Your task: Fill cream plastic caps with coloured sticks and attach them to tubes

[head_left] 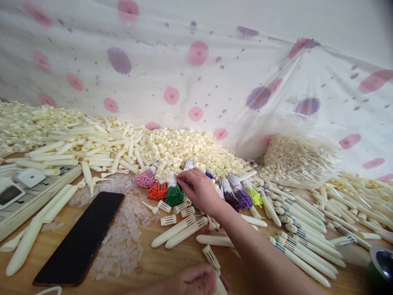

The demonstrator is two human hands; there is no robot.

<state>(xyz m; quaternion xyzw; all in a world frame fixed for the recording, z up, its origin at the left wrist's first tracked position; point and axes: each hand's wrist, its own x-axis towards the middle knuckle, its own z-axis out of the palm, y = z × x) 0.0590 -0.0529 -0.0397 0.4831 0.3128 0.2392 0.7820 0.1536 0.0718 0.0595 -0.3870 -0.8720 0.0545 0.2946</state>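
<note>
My left hand point(196, 280) is at the bottom edge, closed around a cream pen barrel whose slotted top piece point(211, 256) sticks up from the fingers. Most of that barrel is hidden or cut off by the frame. My right hand point(201, 191) reaches over a row of bundled pen refills, its fingers bent together at a dark bundle; what lies between the fingertips is hidden. Beside it are green refills point(174, 196), orange refills point(157, 190) and pink refills point(146, 178). Purple refills point(243, 199) and yellow refills point(255, 196) lie right of the wrist.
Slotted cream pieces point(184, 149) are heaped behind the refills. Filled pens point(303, 256) lie in rows at right, near a bag of small parts point(302, 162). A black phone point(81, 237) and clear plastic tubes point(123, 237) are at left, by a power strip point(39, 196).
</note>
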